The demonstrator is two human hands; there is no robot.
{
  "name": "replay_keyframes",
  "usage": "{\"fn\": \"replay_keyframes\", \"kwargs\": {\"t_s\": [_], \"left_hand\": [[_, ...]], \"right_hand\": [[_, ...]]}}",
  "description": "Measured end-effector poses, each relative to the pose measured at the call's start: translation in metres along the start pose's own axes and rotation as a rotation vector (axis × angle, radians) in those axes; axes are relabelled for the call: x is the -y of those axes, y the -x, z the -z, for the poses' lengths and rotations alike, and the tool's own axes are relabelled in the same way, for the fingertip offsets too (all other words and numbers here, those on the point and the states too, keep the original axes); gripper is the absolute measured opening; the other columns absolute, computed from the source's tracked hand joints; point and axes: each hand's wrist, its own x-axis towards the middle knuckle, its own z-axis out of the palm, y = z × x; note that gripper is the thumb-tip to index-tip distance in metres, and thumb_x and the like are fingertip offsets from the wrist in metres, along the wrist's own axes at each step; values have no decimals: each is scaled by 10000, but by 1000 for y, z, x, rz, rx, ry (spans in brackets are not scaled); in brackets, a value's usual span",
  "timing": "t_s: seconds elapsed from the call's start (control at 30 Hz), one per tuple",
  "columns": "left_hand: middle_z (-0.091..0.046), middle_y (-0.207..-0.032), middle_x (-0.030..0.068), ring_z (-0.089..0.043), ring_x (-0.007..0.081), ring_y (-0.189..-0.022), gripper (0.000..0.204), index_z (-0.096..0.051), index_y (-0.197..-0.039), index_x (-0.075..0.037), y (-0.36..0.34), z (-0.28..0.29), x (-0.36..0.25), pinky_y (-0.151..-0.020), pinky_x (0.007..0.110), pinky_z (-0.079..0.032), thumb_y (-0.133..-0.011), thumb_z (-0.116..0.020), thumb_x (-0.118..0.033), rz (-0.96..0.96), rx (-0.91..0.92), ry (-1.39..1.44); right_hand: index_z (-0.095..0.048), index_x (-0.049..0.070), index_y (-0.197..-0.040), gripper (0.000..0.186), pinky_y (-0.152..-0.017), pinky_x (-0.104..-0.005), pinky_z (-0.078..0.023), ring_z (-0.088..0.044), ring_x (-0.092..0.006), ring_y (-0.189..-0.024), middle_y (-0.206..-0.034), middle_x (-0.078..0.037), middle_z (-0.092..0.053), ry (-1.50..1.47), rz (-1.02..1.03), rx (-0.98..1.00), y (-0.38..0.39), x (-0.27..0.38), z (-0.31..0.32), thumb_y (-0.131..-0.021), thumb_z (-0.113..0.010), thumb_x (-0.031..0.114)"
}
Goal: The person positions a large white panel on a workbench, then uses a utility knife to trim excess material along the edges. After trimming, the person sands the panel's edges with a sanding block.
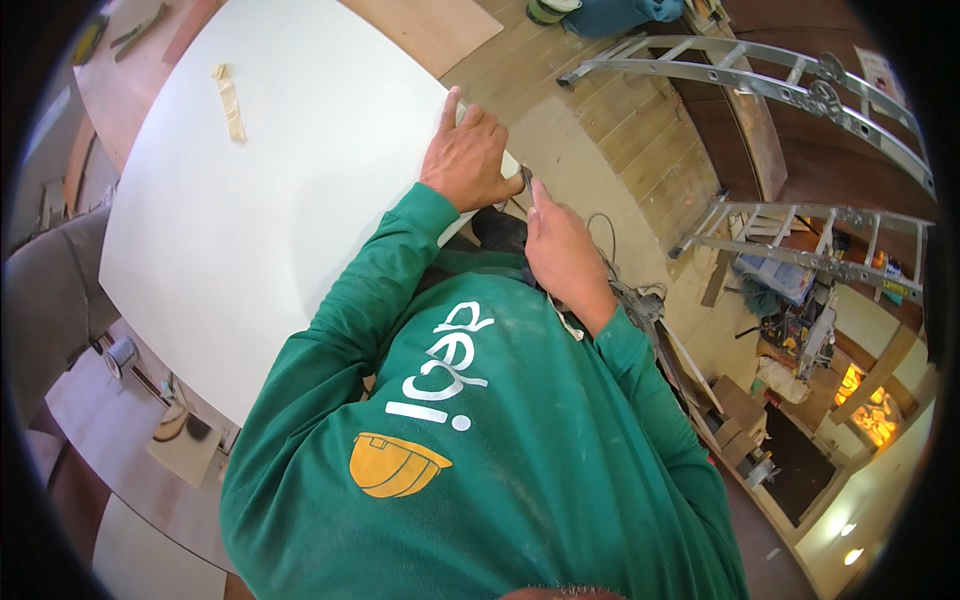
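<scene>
A large white panel [250,220] lies flat before me on the left. My left hand [466,160] is on its right edge, fingers curled over the rim with the index finger reaching along it and the thumb toward my right hand. My right hand [566,252] is closed around a thin dark hand tool [527,176]. The tool's tip meets the panel edge beside my left thumb; its exact kind is too small to make out. On the panel's far part sits a crumpled strip of beige tape [230,104].
An aluminium ladder [720,72] stands at the far right, its lower section [800,232] spread nearer. Tools and clutter [795,325] fill the floor on the right. A thin cable [612,240] loops beside my right wrist. A grey cushioned seat [65,275] is at the left.
</scene>
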Motion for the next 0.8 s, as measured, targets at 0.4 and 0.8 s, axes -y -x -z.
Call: {"fn": "replay_keyframes", "kwargs": {"t_s": [0.4,0.8], "left_hand": [[-700,-1084,145,-620,344,-1225,581,-737,-1004,-16,10,-3,3,-1344,665,-166,-745,-815,-531,-83,-79,-30],[-646,-1006,127,-609,328,-1162,567,-730,-1003,-2,20,0,9,-1360,650,-176,-774,-764,-519,-60,-109,-20]], "right_hand": [[-673,-2,-1374,413,-666,-503,-611,-760,-402,-744,-855,-241,-742,-81,-334,-22,-106,-165,-33,-1040,-489,158],[-487,28,-1661,542,-531,-321,-521,-576,-115,-563,-832,-41,-567,-454,-98,348,-8,-33,64,-1157,-458,226]]}}
